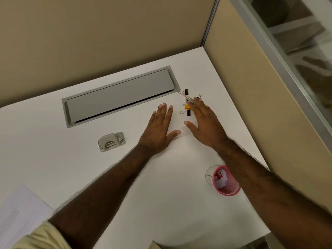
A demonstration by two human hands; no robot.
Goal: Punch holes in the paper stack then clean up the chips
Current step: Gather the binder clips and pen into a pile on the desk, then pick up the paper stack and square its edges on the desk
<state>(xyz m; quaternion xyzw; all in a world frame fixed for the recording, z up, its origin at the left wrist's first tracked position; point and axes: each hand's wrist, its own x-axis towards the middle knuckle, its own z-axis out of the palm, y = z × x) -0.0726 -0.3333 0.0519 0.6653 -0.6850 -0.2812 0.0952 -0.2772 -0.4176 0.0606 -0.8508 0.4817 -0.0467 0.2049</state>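
A small metal hole punch [111, 142] sits on the white desk [45, 141], left of my hands. The paper stack [19, 211] lies at the desk's near left corner, partly cut off by the frame. My left hand [159, 131] lies flat on the desk with straight fingers. My right hand [204, 123] is spread open beside it, and its fingertips touch a cluster of binder clips [188, 103]. A pink cup [225, 180] with white and red scraps inside stands under my right forearm. No chips show on the desk.
A grey cable hatch [118, 97] is set into the desk behind the hole punch. Beige partition walls [251, 97] close off the back and right sides. The desk's right edge runs close to the pink cup.
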